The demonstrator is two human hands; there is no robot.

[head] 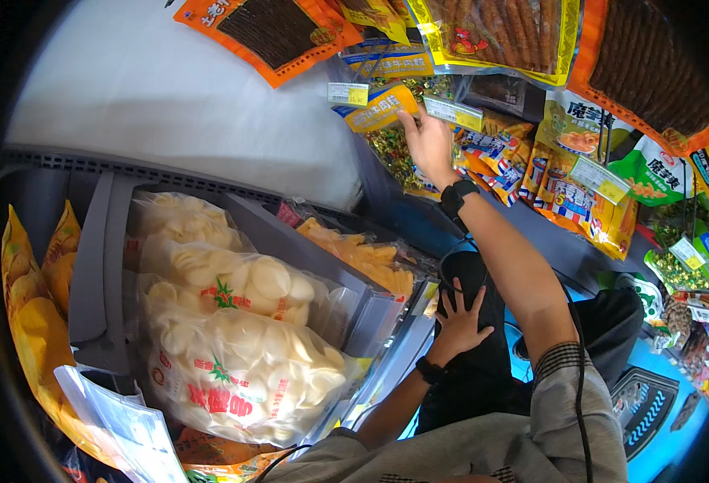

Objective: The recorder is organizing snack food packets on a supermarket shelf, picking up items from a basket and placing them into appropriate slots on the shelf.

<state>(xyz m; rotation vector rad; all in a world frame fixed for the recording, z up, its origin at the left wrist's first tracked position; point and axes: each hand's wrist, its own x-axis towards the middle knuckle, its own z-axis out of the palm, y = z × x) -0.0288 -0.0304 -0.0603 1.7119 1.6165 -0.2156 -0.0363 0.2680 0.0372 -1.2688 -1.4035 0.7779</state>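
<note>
My right hand reaches up to a hanging snack bag with a yellow header and a clear front showing shiny green-and-gold wrapped pieces. One digit lies over the header, and the hand grips the bag's right edge; the other fingers are partly hidden. A price tag sits right beside the fingertips. My left hand rests with fingers spread on my dark-trousered knee and holds nothing. Each wrist wears a black band.
Large clear bags of pale round chips fill a grey bin at the left. Orange snacks lie in the neighbouring compartment. Hooks at the upper right carry orange-edged packs and yellow snack packets. A blue floor mat lies below.
</note>
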